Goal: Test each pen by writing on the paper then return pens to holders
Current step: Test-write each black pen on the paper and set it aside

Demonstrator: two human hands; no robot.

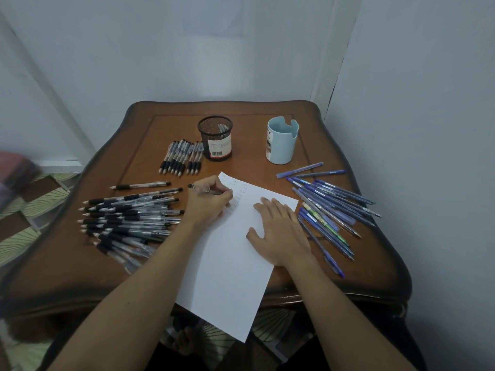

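A white sheet of paper (230, 263) lies tilted in the middle of the brown table (267, 162), its near corner hanging over the edge. My left hand (210, 202) grips a black pen (193, 186) with the tip on the paper's upper left part, where faint scribbles show. My right hand (278, 231) lies flat on the paper's right side, fingers spread. A black mesh holder (215, 137) and a light blue holder (281, 140) stand at the back; neither shows pens inside.
A big pile of black pens (128, 218) lies left of the paper. A neat row of black pens (182, 158) sits beside the mesh holder. Several blue pens (329, 207) are spread at the right. Walls close in behind and to the right.
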